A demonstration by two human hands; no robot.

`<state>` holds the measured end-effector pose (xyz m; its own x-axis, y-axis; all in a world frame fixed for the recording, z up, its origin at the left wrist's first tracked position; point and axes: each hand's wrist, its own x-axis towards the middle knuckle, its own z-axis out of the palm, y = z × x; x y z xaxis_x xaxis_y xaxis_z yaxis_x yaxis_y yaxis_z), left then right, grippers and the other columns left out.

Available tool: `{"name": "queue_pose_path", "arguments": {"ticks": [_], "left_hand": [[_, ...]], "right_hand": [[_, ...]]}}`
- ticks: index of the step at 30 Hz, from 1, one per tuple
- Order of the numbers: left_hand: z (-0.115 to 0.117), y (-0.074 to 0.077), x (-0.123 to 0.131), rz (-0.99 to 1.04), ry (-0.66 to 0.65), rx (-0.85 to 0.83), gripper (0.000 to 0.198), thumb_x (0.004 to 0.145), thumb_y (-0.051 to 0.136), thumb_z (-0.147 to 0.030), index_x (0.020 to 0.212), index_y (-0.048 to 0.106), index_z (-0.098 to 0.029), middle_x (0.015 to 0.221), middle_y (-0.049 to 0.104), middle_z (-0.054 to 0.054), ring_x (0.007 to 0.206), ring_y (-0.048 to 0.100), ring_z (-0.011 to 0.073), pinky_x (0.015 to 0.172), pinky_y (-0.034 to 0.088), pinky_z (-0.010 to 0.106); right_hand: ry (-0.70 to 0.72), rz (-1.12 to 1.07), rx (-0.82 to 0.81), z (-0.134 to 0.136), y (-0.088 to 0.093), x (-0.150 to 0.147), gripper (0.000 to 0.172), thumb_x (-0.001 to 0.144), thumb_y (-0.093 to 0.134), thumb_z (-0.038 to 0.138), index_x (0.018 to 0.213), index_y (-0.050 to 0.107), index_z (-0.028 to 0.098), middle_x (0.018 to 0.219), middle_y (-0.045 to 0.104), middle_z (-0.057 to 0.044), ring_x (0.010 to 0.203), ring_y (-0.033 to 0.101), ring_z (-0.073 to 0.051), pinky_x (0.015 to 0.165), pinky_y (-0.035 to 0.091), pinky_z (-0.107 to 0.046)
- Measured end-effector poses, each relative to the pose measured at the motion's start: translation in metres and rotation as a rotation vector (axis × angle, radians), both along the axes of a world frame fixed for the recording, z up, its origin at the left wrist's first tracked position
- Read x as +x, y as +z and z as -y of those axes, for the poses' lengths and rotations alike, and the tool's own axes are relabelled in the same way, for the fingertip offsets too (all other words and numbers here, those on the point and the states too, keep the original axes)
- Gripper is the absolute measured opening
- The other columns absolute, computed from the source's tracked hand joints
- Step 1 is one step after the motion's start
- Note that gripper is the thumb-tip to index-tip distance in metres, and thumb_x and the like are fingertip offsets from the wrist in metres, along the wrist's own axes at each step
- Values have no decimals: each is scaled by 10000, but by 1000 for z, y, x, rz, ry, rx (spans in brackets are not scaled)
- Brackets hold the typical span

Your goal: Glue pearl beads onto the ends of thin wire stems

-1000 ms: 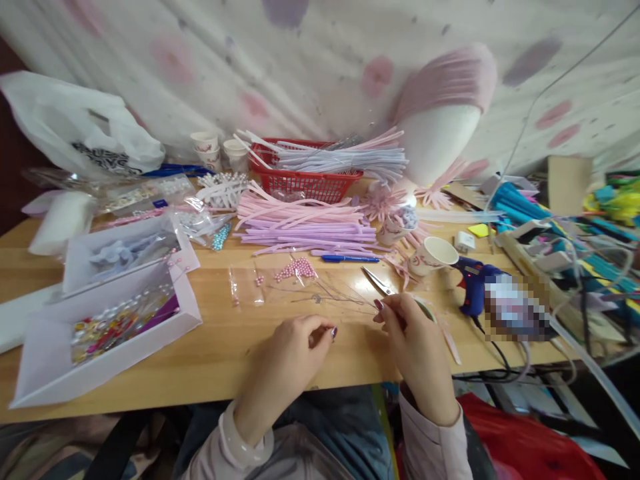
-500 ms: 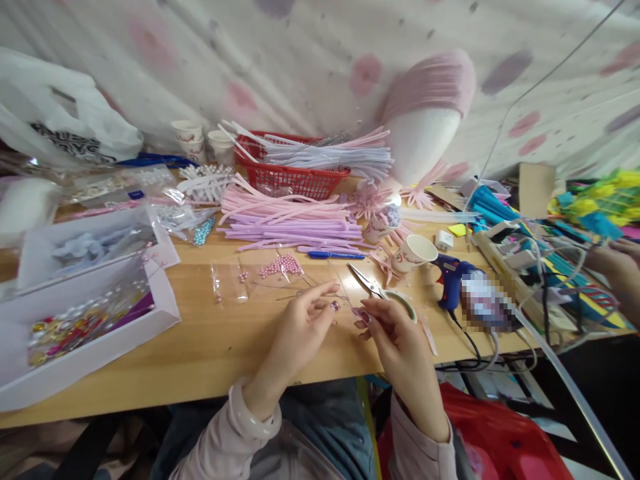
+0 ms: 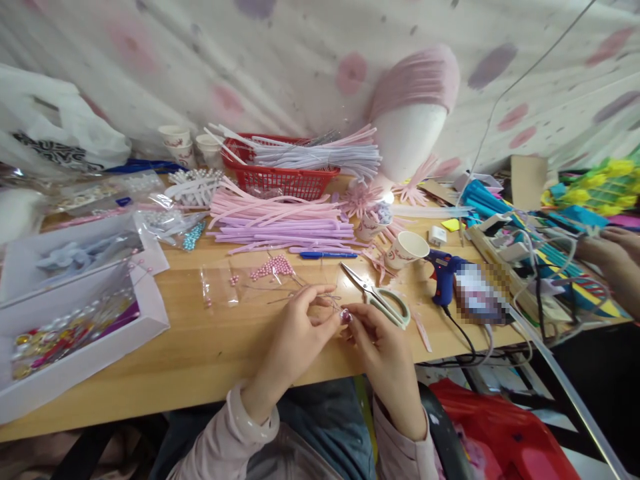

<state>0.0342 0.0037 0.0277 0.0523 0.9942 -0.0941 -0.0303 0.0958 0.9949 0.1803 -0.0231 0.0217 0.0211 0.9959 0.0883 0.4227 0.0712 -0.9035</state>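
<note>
Above the front of the table, my left hand [image 3: 303,330] is closed in a pinch on a small shiny purple gem [image 3: 345,317]. My right hand [image 3: 383,340] meets it there with its fingertips pressed together; what they grip is too small to make out. Thin wires [image 3: 327,299] show just behind the fingertips. Scissors with pale green handles [image 3: 377,297] lie by my right hand. Pink pearl beads [image 3: 274,267] are spread on a clear bag beyond my left hand, near a blue pen [image 3: 327,255].
Pink and purple pipe cleaners [image 3: 280,223] lie before a red basket [image 3: 280,183]. At left are white boxes [image 3: 145,320]. A paper cup [image 3: 409,250] and a blue glue gun [image 3: 444,280] with cords stand right. Another person's hand [image 3: 610,257] is at the far right.
My hands have come together, the right moving left to meet the left at the purple gem. The scissors' handles now show more fully. The view has shifted slightly.
</note>
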Motion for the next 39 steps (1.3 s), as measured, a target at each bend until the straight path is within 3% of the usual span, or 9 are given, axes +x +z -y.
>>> {"name": "queue_pose_path", "arguments": {"ticks": [6,12,15,19,25,28,32,35,39], "left_hand": [[0,-3,6,24,29,56,265,764,612,-40,987,665,-174,1111,659,101,1028,655,192,730,620,265],[-10,-6,-7,-72,156,135,184,767,611,-36,889,658,-166,971,670,72,858,682,165,692,603,261],[-10,-4,-10,-151,107,147,126,786,610,-66,837,661,-170,889,685,56,792,680,165,671,584,264],[-2,-3,-8,-286,-8,229,115,814,622,-120,837,698,-204,904,716,50,778,669,181,683,545,284],[8,-5,-14,-351,15,285,173,802,624,-103,803,733,-238,840,729,42,746,659,204,710,505,306],[11,-2,-15,-222,34,157,92,840,657,-211,869,743,-225,862,751,60,783,683,210,702,516,294],[15,2,-9,194,-47,-32,334,878,663,-391,1143,691,-189,1110,756,109,1024,700,229,876,542,318],[18,0,-12,354,-62,-81,315,893,646,-443,995,732,-157,1056,768,116,985,713,225,926,539,334],[21,-4,-35,446,112,-119,324,848,704,-474,842,726,-151,898,778,84,899,722,202,959,535,344]], "right_hand": [[-1,-15,1,1,-2,1,215,976,481,309,1079,637,203,910,731,-78,739,688,-181,673,542,-310],[-123,59,3,20,14,40,220,968,525,343,1131,607,221,706,666,-4,612,622,-144,555,500,-238],[-156,26,35,24,18,52,204,967,530,354,1112,600,228,651,632,16,595,607,-144,547,489,-238],[-182,-6,44,10,6,41,184,960,534,356,1067,595,219,745,664,-20,698,644,-176,668,521,-306],[-183,-168,71,-18,-9,16,185,961,549,356,1054,606,206,765,655,-20,753,640,-185,773,508,-356],[-183,-258,113,-16,-5,10,167,970,559,337,1076,611,218,774,653,-10,750,638,-167,760,513,-327],[23,-240,108,3,4,-2,174,999,527,305,1146,596,244,875,682,-24,780,664,-162,755,530,-308],[155,-213,54,12,8,-8,156,1007,508,322,1101,599,237,1007,697,-62,830,685,-178,789,546,-331],[-22,149,125,-3,7,-7,188,1005,484,337,915,597,217,858,697,-67,812,672,-217,763,529,-356]]}}
